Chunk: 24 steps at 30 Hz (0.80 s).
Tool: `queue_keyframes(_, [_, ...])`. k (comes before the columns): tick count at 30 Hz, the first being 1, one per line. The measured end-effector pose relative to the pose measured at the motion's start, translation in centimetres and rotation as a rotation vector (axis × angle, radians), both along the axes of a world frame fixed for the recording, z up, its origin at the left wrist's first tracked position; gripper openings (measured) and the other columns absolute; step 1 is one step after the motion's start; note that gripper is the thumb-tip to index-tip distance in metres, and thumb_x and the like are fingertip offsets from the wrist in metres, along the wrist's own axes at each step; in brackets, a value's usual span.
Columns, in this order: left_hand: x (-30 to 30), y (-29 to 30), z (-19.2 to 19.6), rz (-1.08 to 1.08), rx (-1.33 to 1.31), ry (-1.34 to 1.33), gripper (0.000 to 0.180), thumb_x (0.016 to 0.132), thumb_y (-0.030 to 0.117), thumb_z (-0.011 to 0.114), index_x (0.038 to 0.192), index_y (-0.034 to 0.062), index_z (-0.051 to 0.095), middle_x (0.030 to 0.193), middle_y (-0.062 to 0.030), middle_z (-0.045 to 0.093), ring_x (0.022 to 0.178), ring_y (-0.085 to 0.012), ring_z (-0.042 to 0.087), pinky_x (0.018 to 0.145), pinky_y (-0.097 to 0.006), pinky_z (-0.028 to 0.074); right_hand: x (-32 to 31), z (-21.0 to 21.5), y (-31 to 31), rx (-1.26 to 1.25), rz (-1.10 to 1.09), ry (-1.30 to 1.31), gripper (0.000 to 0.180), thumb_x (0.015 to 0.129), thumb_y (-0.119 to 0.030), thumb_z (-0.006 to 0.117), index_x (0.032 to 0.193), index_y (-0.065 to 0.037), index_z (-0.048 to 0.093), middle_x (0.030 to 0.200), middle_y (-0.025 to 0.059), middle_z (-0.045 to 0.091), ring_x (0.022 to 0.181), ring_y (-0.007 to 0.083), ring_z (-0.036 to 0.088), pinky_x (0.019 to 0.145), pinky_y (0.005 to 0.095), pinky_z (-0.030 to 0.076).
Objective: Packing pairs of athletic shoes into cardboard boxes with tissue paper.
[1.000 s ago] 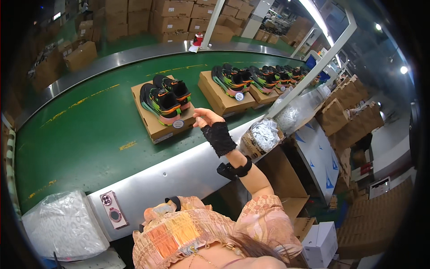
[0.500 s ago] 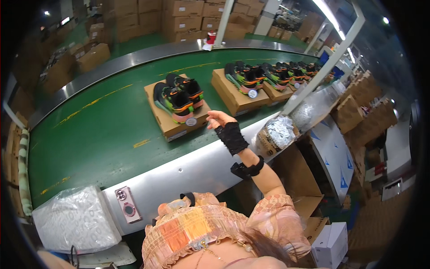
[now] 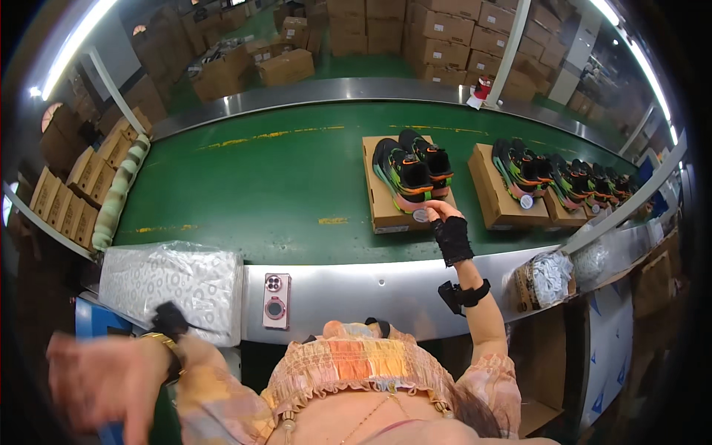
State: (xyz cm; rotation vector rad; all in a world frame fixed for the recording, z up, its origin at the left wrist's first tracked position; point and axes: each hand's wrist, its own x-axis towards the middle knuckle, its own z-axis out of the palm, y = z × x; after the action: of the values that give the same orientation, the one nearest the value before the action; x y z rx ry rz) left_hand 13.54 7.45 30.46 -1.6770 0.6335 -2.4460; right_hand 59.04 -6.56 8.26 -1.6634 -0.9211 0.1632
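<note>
A pair of black sneakers [image 3: 409,172] with green and orange trim sits on a brown shoebox [image 3: 378,211] on the green belt. A round white tag [image 3: 420,215] hangs at the near sneaker's heel. Beside this tag is my right hand [image 3: 446,221], in a black fingerless cuff. Its fingers are loosely bent and apart, the tips close to the heel and tag; I cannot tell whether they touch. My left hand [image 3: 111,374], blurred by motion at the lower left, shows its fingers apart and nothing in them.
More shoeboxes [image 3: 495,204] topped with sneakers line the belt [image 3: 274,200] to the right. On the metal ledge [image 3: 348,297] lie a pink phone [image 3: 277,300] and a plastic-wrapped stack of patterned paper [image 3: 170,285]. A carton [image 3: 545,280] of crumpled paper stands right. Small boxes [image 3: 63,208] stand left.
The view has swung left, so the belt things appear further right. My left hand has come into sight at the lower left. My right hand is closer to the tag.
</note>
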Motion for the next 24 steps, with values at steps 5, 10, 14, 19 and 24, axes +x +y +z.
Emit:
queue_keyframes(5, [4.4, 5.6, -17.2, -1.068, -1.567, 0.351, 0.027, 0.088, 0.031, 0.040, 0.098, 0.0065, 0.047, 0.107, -0.0103, 0.048, 0.095, -0.0221, 0.047, 0.080, -0.042, 0.039, 4.3, -0.2, 3.5, 0.090, -0.143, -0.538, 0.011, 0.072, -0.009, 0.057, 0.082, -0.004, 0.058, 0.080, 0.0112, 0.059, 0.076, 0.0281, 0.056, 0.068, 0.0342, 0.045])
queue_keyframes(10, [6.7, 3.4, -24.3, -1.101, -2.285, 0.261, 0.028, 0.082, 0.030, 0.050, 0.097, 0.0060, 0.047, 0.088, -0.0070, 0.051, 0.079, -0.0201, 0.050, 0.069, -0.036, 0.041, 10.3, -0.7, 7.8, -0.590, -0.275, -0.651, 0.023, 0.070, -0.026, 0.056, 0.087, -0.011, 0.059, 0.092, 0.0062, 0.057, 0.090, 0.0240, 0.052, 0.080, 0.0511, 0.033])
queue_keyframes(14, [7.3, 2.1, -24.9, -0.617, -2.202, 0.516, 0.026, 0.082, 0.026, 0.050, 0.096, 0.0044, 0.050, 0.081, -0.0062, 0.051, 0.071, -0.0182, 0.051, 0.063, -0.031, 0.042, 12.2, -1.4, 10.7, -1.052, -0.217, -0.518, 0.023, 0.070, -0.030, 0.055, 0.083, -0.011, 0.058, 0.087, 0.0075, 0.058, 0.084, 0.0236, 0.054, 0.081, 0.0541, 0.031])
queue_keyframes(19, [9.7, 1.5, -25.9, -0.582, -2.197, 0.634, 0.023, 0.083, 0.023, 0.049, 0.097, 0.0048, 0.051, 0.079, -0.0042, 0.052, 0.070, -0.0167, 0.051, 0.062, -0.030, 0.042, 12.0, -4.9, 10.8, -0.922, -0.313, -0.629, 0.026, 0.067, -0.034, 0.056, 0.078, -0.011, 0.057, 0.079, 0.0088, 0.058, 0.077, 0.0226, 0.056, 0.082, 0.0517, 0.031])
queue_keyframes(24, [13.8, 1.8, -25.2, -0.588, -2.044, 0.788, 0.017, 0.083, 0.014, 0.052, 0.092, 0.0005, 0.053, 0.078, -0.0044, 0.055, 0.069, -0.0122, 0.053, 0.060, -0.023, 0.042, 6.7, -2.5, 4.2, -0.661, -0.088, -0.893, 0.018, 0.065, -0.030, 0.055, 0.064, -0.012, 0.055, 0.062, 0.0058, 0.056, 0.065, 0.0217, 0.056, 0.081, 0.0490, 0.032])
